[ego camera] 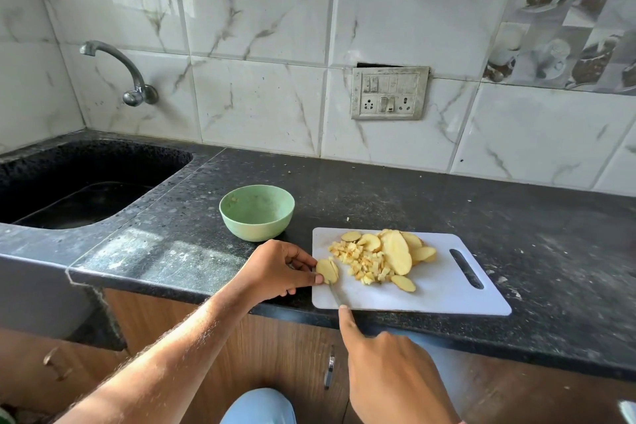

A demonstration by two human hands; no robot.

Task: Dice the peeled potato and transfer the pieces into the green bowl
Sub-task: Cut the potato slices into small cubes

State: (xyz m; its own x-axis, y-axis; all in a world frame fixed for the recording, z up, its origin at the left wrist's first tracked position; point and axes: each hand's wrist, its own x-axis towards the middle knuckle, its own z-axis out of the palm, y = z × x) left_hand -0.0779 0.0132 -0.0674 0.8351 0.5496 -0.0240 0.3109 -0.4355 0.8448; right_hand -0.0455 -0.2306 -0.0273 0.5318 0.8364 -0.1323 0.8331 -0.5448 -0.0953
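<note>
My left hand (275,267) pinches slices (327,270) at board (447,293) left edge; right hand (389,365) grips knife (335,294), forefinger along spine. Bowl (257,212) just beyond, bare desk (516,217) right.

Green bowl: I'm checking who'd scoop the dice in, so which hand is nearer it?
Left. The left hand sits just below the green bowl; the right hand is off the counter edge.

One green bowl (257,212), one cutting board (444,289), one knife (335,294), one tap (120,74), two hands (275,268).

Potato slices (395,251) and dice (364,263) beside near-empty green bowl (257,213)
</note>
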